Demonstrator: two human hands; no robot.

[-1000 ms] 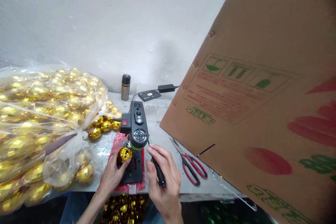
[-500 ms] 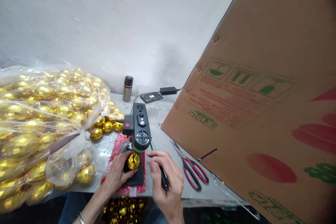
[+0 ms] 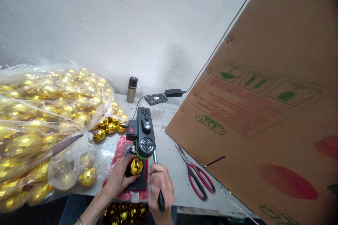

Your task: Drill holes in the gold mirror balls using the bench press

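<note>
My left hand point(image 3: 120, 177) pinches a gold faceted ball point(image 3: 136, 166) between thumb and fingers. It holds the ball on the black base point(image 3: 141, 181) of a small bench drill press point(image 3: 146, 132), right under the machine's head. Whatever touches the ball's top is hidden by the head. My right hand point(image 3: 161, 190) is wrapped round the black-gripped lever point(image 3: 161, 202) on the machine's right side. Beneath the base lies a red plastic sheet point(image 3: 121, 147). A red switch point(image 3: 131, 129) shows on the box at the machine's left.
A tied clear bag point(image 3: 52, 123) bulges with gold balls at the left; several loose ones point(image 3: 111, 128) lie beside it. Red-handled scissors point(image 3: 196, 175) and a large cardboard box point(image 3: 237, 112) are at the right. Behind stand a flask point(image 3: 131, 89) and a power adapter point(image 3: 173, 93).
My right hand has closed round the lever, which its fingers only loosely met before. My left hand keeps the ball in place. The view has shifted slightly.
</note>
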